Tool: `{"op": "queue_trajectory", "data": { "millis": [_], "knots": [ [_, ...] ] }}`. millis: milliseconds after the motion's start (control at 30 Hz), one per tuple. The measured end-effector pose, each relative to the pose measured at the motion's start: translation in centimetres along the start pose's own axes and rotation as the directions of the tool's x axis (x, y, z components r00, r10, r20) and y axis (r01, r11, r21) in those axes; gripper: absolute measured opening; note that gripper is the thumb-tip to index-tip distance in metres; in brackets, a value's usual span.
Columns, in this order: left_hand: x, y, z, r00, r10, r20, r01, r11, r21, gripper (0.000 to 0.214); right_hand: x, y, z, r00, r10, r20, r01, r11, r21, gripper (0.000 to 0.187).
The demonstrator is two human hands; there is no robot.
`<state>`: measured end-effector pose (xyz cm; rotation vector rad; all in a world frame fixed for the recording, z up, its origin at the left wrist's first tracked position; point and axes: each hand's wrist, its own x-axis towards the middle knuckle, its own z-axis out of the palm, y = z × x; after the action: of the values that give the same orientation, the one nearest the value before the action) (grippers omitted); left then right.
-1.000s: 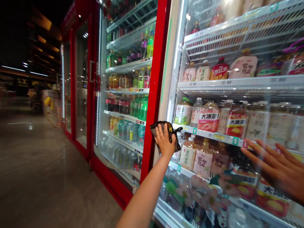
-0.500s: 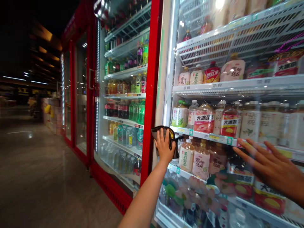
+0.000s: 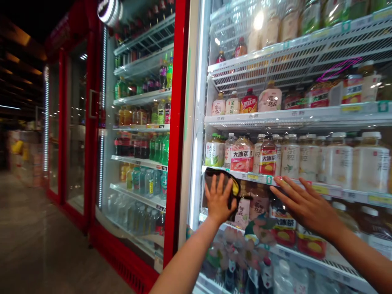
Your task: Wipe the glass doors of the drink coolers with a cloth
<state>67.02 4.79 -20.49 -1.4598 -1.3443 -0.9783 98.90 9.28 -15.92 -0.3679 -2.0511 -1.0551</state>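
My left hand [image 3: 219, 204] is pressed flat, fingers spread, on a dark cloth-like piece [image 3: 211, 174] with black edging and a yellow patch, which it holds against the front of the drinks cooler [image 3: 194, 122]. Part of that piece is hidden under my palm. To the right, my right hand [image 3: 309, 206] is stretched out with its fingers apart and nothing in it, in front of a shelf edge; whether it touches the glass I cannot tell. Behind my hands stand several tea bottles [image 3: 241, 157] with printed labels.
Flower shapes [image 3: 241, 247] show low on the cooler front. Left of a red upright [image 3: 177, 122] is another cooler holding several soda bottles [image 3: 157, 145]. Farther left are more red-framed doors [image 3: 76, 130], stacked boxes [image 3: 26, 163] and a shiny floor [image 3: 27, 237].
My left hand and the dark piece have slid right along the cooler front, from beside the red upright. The view has turned right. My right hand remains outstretched and appears farther left in view.
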Motion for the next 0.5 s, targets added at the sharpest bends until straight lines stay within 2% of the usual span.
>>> {"op": "queue_trajectory", "data": {
  "millis": [33, 67, 100, 133, 167, 200, 233, 267, 300, 333, 367, 400, 433, 500],
  "knots": [
    [-1.9, -0.4, -0.1, 0.969, 0.244, 0.029, -0.243, 0.969, -0.041, 0.071, 0.1, 0.1, 0.0, 1.000, -0.007, 0.003, 0.007, 1.000, -0.014, 0.054],
    [-3.5, -1.1, -0.2, 0.905, 0.424, 0.040, -0.420, 0.904, -0.073, 0.068, 0.1, 0.1, -0.1, 1.000, -0.012, 0.006, 0.012, 1.000, -0.028, 0.053],
    [-4.5, -2.1, -0.5, 0.853, 0.520, 0.049, -0.515, 0.853, -0.088, 0.065, 0.2, 0.1, -0.1, 1.000, -0.018, 0.005, 0.018, 0.999, -0.040, 0.052],
    [-4.8, -3.1, -0.8, 0.829, 0.554, 0.073, -0.547, 0.832, -0.093, 0.064, 0.3, 0.2, -0.2, 1.000, -0.023, 0.000, 0.023, 0.998, -0.051, 0.051],
    [-4.3, -3.9, -1.2, 0.849, 0.519, 0.094, -0.513, 0.854, -0.086, 0.063, 0.4, 0.2, -0.2, 1.000, -0.029, -0.006, 0.028, 0.998, -0.060, 0.051],
    [-3.1, -4.2, -1.5, 0.902, 0.418, 0.105, -0.413, 0.908, -0.063, 0.062, 0.4, 0.2, -0.3, 0.999, -0.036, -0.013, 0.035, 0.997, -0.068, 0.050],
    [-1.4, -4.0, -1.8, 0.959, 0.263, 0.104, -0.262, 0.965, -0.027, 0.062, 0.4, 0.2, -0.3, 0.999, -0.044, -0.020, 0.042, 0.996, -0.072, 0.049],
    [0.5, -3.2, -1.9, 0.995, 0.065, 0.076, -0.066, 0.998, 0.013, 0.063, 0.4, 0.2, -0.3, 0.998, -0.051, -0.026, 0.049, 0.996, -0.075, 0.049],
    [2.5, -1.8, -1.9, 0.990, -0.138, 0.026, 0.136, 0.990, 0.042, 0.065, 0.3, 0.3, -0.2, 0.998, -0.054, -0.030, 0.052, 0.996, -0.076, 0.048],
    [4.0, -0.1, -1.7, 0.954, -0.298, -0.029, 0.299, 0.953, 0.055, 0.067, 0.3, 0.3, -0.1, 0.998, -0.055, -0.032, 0.052, 0.996, -0.076, 0.049],
    [5.1, 1.8, -1.4, 0.927, -0.370, -0.057, 0.373, 0.926, 0.056, 0.069, 0.3, 0.4, 0.0, 0.998, -0.054, -0.033, 0.051, 0.996, -0.076, 0.050],
    [5.4, 3.6, -1.0, 0.927, -0.370, -0.059, 0.373, 0.926, 0.054, 0.070, 0.3, 0.5, 0.1, 0.998, -0.050, -0.034, 0.047, 0.996, -0.075, 0.052],
    [5.1, 5.1, -0.7, 0.946, -0.320, -0.043, 0.322, 0.946, 0.044, 0.071, 0.3, 0.5, 0.2, 0.998, -0.044, -0.038, 0.042, 0.997, -0.071, 0.055],
    [2.8, 6.7, -0.3, 0.994, -0.107, 0.020, 0.107, 0.994, 0.000, 0.073, 0.5, 0.8, 0.1, 0.998, -0.030, -0.047, 0.028, 0.999, -0.047, 0.060]
  ]
}}
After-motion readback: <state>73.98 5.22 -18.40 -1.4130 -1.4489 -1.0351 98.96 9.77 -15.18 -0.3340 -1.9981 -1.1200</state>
